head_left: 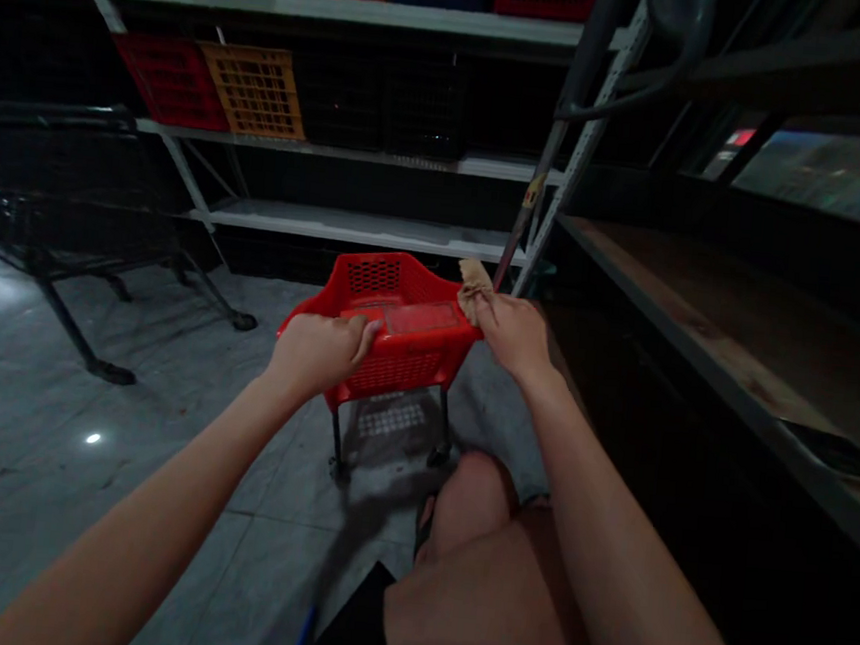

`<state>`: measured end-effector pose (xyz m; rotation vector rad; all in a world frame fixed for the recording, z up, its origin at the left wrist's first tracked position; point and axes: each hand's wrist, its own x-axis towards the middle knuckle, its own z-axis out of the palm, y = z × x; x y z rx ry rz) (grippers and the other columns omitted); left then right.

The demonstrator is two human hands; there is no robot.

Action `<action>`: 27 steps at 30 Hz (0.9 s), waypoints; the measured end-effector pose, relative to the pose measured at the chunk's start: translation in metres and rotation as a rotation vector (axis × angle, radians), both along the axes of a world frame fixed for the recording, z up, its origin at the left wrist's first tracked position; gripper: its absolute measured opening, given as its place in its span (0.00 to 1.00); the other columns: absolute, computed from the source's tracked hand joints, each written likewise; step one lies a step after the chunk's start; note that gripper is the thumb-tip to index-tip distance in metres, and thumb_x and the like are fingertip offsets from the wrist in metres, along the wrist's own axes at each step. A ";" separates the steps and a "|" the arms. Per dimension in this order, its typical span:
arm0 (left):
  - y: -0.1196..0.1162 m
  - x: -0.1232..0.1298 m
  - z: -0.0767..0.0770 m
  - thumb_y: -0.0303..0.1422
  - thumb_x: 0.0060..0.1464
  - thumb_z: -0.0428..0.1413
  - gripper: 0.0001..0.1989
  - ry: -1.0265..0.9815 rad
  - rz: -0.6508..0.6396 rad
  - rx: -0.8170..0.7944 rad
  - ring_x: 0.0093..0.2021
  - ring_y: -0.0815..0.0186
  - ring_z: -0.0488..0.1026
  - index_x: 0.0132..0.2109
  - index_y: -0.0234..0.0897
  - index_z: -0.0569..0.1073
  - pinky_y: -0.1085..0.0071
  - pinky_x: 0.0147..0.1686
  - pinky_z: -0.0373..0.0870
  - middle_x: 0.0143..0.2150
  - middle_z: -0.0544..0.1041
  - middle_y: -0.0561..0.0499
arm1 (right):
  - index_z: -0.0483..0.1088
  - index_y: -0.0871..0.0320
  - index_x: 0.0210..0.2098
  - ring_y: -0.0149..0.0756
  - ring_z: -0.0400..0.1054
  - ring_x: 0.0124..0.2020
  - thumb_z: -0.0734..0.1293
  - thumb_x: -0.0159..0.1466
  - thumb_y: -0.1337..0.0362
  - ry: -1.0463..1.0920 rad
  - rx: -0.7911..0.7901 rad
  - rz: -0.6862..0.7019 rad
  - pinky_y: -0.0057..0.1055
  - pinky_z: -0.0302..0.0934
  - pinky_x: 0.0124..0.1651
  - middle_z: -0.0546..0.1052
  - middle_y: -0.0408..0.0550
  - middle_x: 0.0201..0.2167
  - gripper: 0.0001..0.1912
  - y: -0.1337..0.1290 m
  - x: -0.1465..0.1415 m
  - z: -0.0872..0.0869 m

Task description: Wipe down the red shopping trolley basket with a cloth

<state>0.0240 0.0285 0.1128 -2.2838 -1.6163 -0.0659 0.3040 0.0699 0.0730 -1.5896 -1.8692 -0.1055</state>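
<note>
Red cart (403, 372) stands on the tiled floor (184, 462), directly ahead of the wearer's knees; landmark for all places below. Left hand (324, 346): fingers curled over the near rim of the cart, toward its left corner, thumb on top. Right hand (513, 332): at the cart's near right corner, fingers pinching a crumpled tan cloth (473, 282) against the rim; part of the cloth sticks up past the fingertips. Flat panel (422, 319) along the cart's near side, between the hands.

Behind the cart: white rack (363, 226) with a red crate (176, 84) and, just beside it, a yellow crate (258, 92). Left of the cart, well apart: dark trolley (72, 329) on casters. Right of the cart: brown shelf (702, 316), a thin dark slab (836, 451) on its edge; exact nature of slab cannot be told.
</note>
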 end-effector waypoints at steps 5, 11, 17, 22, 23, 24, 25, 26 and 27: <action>-0.002 -0.018 -0.001 0.46 0.70 0.34 0.34 -0.062 -0.039 -0.002 0.37 0.47 0.83 0.44 0.33 0.82 0.61 0.34 0.70 0.38 0.85 0.35 | 0.81 0.56 0.41 0.48 0.79 0.48 0.59 0.71 0.44 0.525 -0.106 0.038 0.43 0.69 0.55 0.85 0.52 0.41 0.26 0.027 0.059 -0.017; 0.006 -0.026 -0.001 0.46 0.70 0.33 0.35 -0.130 0.037 0.028 0.37 0.48 0.83 0.45 0.32 0.83 0.61 0.34 0.69 0.38 0.84 0.33 | 0.76 0.56 0.50 0.42 0.80 0.49 0.62 0.67 0.41 1.286 -0.011 0.254 0.45 0.71 0.58 0.85 0.50 0.44 0.28 0.031 0.027 -0.050; 0.021 -0.012 -0.004 0.43 0.71 0.31 0.37 -0.203 0.121 0.074 0.40 0.45 0.83 0.45 0.31 0.83 0.59 0.37 0.70 0.39 0.84 0.32 | 0.66 0.50 0.64 0.40 0.70 0.64 0.57 0.71 0.47 1.235 0.337 0.063 0.43 0.69 0.62 0.74 0.51 0.63 0.28 0.006 -0.024 -0.062; 0.009 0.017 -0.009 0.43 0.72 0.32 0.36 -0.253 0.087 0.083 0.39 0.44 0.83 0.44 0.30 0.82 0.58 0.36 0.70 0.36 0.84 0.32 | 0.62 0.55 0.69 0.52 0.48 0.77 0.53 0.73 0.50 0.887 0.241 -0.172 0.58 0.51 0.73 0.50 0.59 0.76 0.31 -0.021 -0.089 -0.063; 0.004 0.025 -0.010 0.43 0.72 0.33 0.35 -0.263 0.068 0.086 0.38 0.44 0.83 0.45 0.30 0.82 0.59 0.36 0.70 0.36 0.83 0.32 | 0.60 0.56 0.71 0.53 0.44 0.77 0.52 0.73 0.50 0.860 0.245 -0.221 0.59 0.47 0.74 0.44 0.59 0.78 0.32 -0.027 -0.101 -0.063; -0.001 0.032 -0.012 0.43 0.72 0.33 0.34 -0.268 0.045 0.086 0.37 0.45 0.83 0.45 0.30 0.81 0.59 0.35 0.71 0.35 0.83 0.32 | 0.58 0.56 0.72 0.53 0.42 0.78 0.50 0.73 0.50 0.842 0.252 -0.258 0.60 0.44 0.75 0.40 0.59 0.78 0.32 -0.032 -0.111 -0.063; -0.006 0.039 -0.013 0.43 0.73 0.34 0.33 -0.270 0.018 0.081 0.36 0.45 0.83 0.44 0.30 0.81 0.60 0.34 0.71 0.35 0.83 0.32 | 0.56 0.56 0.73 0.53 0.40 0.78 0.49 0.74 0.50 0.824 0.258 -0.276 0.62 0.41 0.75 0.39 0.58 0.79 0.33 -0.038 -0.117 -0.062; -0.011 0.046 -0.014 0.42 0.73 0.35 0.32 -0.269 -0.009 0.074 0.36 0.45 0.83 0.44 0.30 0.81 0.60 0.33 0.71 0.35 0.83 0.33 | 0.55 0.54 0.73 0.53 0.39 0.79 0.49 0.74 0.50 0.802 0.260 -0.273 0.63 0.39 0.75 0.40 0.57 0.79 0.33 -0.043 -0.120 -0.061; -0.015 0.050 -0.015 0.42 0.73 0.36 0.30 -0.265 -0.034 0.065 0.35 0.46 0.83 0.44 0.30 0.80 0.60 0.32 0.71 0.34 0.83 0.33 | 0.56 0.52 0.73 0.53 0.37 0.79 0.49 0.74 0.50 0.776 0.255 -0.254 0.64 0.36 0.75 0.42 0.55 0.78 0.32 -0.049 -0.120 -0.060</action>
